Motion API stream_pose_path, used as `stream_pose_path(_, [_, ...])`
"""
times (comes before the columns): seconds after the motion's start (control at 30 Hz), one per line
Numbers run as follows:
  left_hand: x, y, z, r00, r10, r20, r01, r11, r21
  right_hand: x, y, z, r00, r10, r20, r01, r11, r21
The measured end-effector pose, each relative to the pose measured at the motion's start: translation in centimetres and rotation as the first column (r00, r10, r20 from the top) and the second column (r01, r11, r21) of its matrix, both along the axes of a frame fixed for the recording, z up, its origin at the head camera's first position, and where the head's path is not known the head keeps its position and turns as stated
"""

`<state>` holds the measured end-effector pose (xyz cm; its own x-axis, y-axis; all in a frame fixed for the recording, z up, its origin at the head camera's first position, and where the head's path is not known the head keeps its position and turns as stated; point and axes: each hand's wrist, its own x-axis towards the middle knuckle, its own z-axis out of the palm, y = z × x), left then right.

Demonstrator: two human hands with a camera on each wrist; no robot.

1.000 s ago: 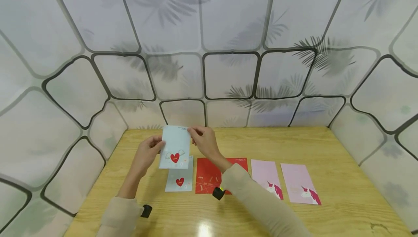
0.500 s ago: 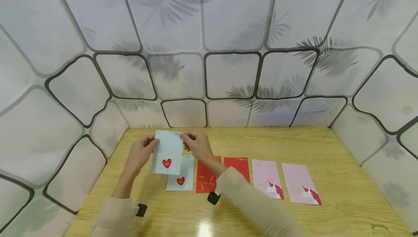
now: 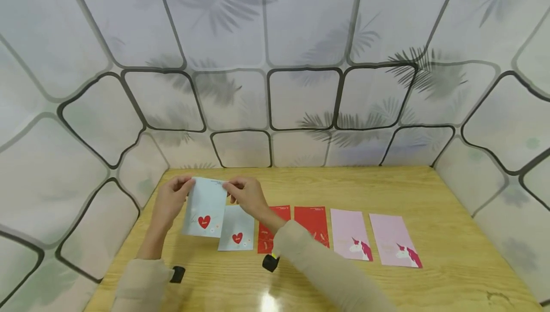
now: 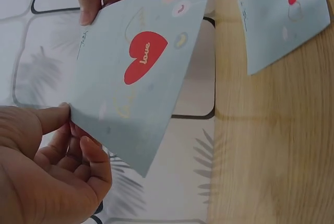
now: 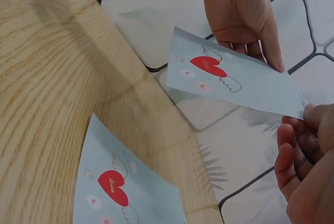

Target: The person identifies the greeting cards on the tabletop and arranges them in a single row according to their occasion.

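Both hands hold one pale blue card with a red winged heart (image 3: 204,208) above the left part of the wooden table (image 3: 386,188). My left hand (image 3: 174,196) pinches its top left corner, my right hand (image 3: 240,192) its top right corner. The left wrist view shows the same card (image 4: 136,72) with my left thumb and fingers (image 4: 57,130) on one corner. In the right wrist view the card (image 5: 235,78) runs between both hands, my right fingers (image 5: 308,130) at its near end. A second blue heart card (image 3: 237,229) lies flat on the table beneath.
To the right of the flat blue card, two red cards (image 3: 311,223) lie side by side, partly hidden by my right forearm. Beyond them are two pink unicorn cards (image 3: 393,241). Patterned panels (image 3: 275,63) wall in the table at the back and both sides.
The two hands have carried the held blue card to the left and lower, off the flat blue card. More of both red cards shows now.
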<state>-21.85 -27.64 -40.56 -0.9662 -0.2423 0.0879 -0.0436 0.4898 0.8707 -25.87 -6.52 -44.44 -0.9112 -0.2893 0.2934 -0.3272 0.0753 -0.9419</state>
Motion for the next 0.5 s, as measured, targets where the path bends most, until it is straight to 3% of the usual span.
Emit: stream_pose_path(0.5, [0.0, -2.1, -1.4, 0.999, -0.008, 0.05, 0.01, 0.999, -0.044, -0.2, -2.1, -2.3, 0.997, 0.027, 0.065, -0.032, 0.997, 0.068])
